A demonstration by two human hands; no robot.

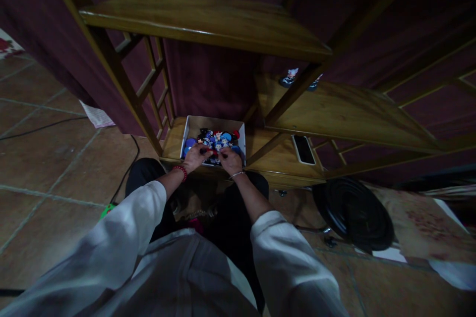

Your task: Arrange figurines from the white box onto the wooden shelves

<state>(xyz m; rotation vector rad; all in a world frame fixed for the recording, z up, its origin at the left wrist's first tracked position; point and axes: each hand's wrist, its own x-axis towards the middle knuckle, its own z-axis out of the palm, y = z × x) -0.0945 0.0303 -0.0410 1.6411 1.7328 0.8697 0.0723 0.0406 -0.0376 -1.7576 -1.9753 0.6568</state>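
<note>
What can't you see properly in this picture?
All in the head view:
What the left hand and right hand may hold: too small, partly covered by them.
The box's bottom: figurines cover it.
A shelf figurine: partly behind a wooden post.
The curtain's top: cut off.

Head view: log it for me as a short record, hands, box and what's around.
Left hand: over box, red bracelet on wrist; grip unclear
Right hand: over box, silvery bracelet on wrist; grip unclear
Box: open, on low shelf
Contents: small colourful figures, jumbled
Phone: flat on low shelf, right of box
Higher shelf: figurines, partly behind a post
</note>
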